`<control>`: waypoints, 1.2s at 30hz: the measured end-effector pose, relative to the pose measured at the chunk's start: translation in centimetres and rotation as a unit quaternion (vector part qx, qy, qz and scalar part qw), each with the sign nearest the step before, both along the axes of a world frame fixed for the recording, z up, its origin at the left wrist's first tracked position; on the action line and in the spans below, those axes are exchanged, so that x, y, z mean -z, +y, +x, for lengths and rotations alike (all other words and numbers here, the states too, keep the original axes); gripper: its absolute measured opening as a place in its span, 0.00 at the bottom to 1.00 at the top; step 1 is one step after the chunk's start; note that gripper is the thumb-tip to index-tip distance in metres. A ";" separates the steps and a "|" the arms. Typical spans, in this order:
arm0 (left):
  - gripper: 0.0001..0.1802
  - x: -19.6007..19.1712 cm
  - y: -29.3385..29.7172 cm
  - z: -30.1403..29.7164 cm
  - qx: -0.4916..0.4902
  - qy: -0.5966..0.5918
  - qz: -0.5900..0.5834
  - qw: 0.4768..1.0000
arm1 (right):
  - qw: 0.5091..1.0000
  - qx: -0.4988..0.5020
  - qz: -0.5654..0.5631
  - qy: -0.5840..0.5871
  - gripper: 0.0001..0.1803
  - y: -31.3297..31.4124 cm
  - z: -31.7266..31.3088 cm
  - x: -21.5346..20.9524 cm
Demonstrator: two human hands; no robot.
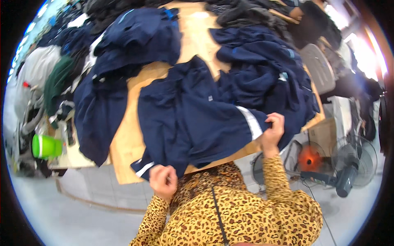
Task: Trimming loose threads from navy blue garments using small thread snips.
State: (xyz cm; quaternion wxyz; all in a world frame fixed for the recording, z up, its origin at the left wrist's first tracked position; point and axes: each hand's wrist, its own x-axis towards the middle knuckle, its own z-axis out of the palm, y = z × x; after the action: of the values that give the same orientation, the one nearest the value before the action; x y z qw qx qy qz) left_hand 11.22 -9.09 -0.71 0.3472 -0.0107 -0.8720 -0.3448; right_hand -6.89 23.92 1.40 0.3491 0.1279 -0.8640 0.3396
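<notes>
A dark navy garment point(201, 127) lies spread over the front of the wooden table, with a white band near each of its two lower ends. It looks like a pair of shorts, though folds hide its full shape. My left hand point(163, 181) is closed on the left end, at the table's front edge beside the short white band. At the right end, my right hand point(273, 130) pinches the hem just past the wide white band. Between my hands the cloth is drawn out, and its lower edge hangs near the table edge.
Navy clothing piles flank the garment: one at left point(135, 39), another at right point(262, 78). Bare wood of the table point(197, 37) shows between them. A green container point(47, 146) stands far left. At right are a grey chair point(318, 67), a fan point(349, 172) and another person point(316, 24).
</notes>
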 end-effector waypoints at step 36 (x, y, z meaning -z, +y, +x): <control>0.09 -3.6 -8.8 1.8 0.034 0.017 0.865 0.500 | 0.744 -0.369 -0.313 -0.460 0.03 -13.5 -1.5 0.9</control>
State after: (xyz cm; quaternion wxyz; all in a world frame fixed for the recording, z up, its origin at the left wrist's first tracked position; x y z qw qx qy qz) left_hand 13.05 -17.87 2.92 0.1864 0.2594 -0.1316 -0.9384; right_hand -8.37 10.42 0.50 -0.2230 0.1487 -0.6504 0.7108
